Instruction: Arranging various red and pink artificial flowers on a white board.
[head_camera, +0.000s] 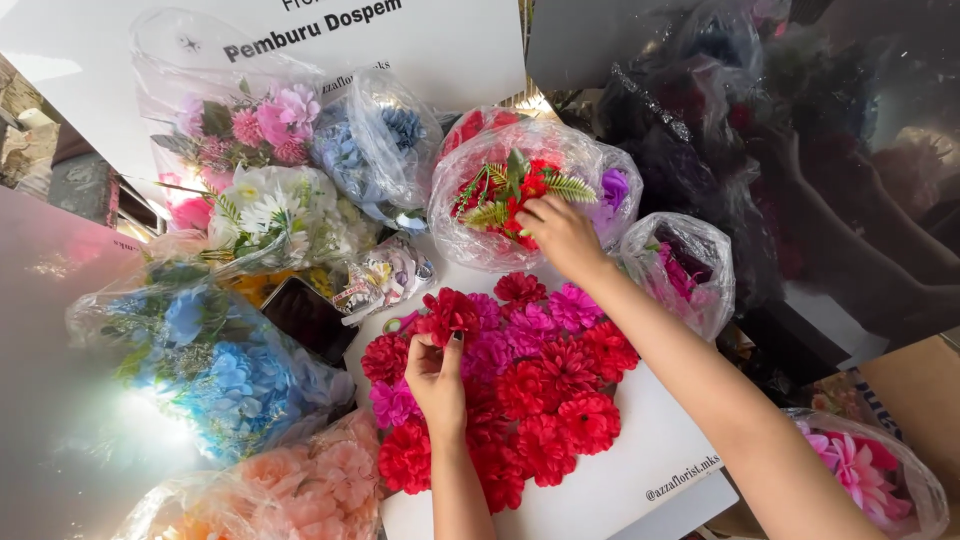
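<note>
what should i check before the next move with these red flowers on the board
1. Left hand has the red flower pinched: ok, fingertips are on it at the top of the cluster.
2. Right hand is inside the clear bag of red flowers and fern leaves: ok, fingers rest on its contents.
3. Right hand has actually grasped a flower: cannot tell, fingertips are hidden among the blooms.
4. Bare space on the white board: ok, the right and lower parts are uncovered.
5. Red and magenta flower cluster sits on the board: ok, tightly packed.
</note>
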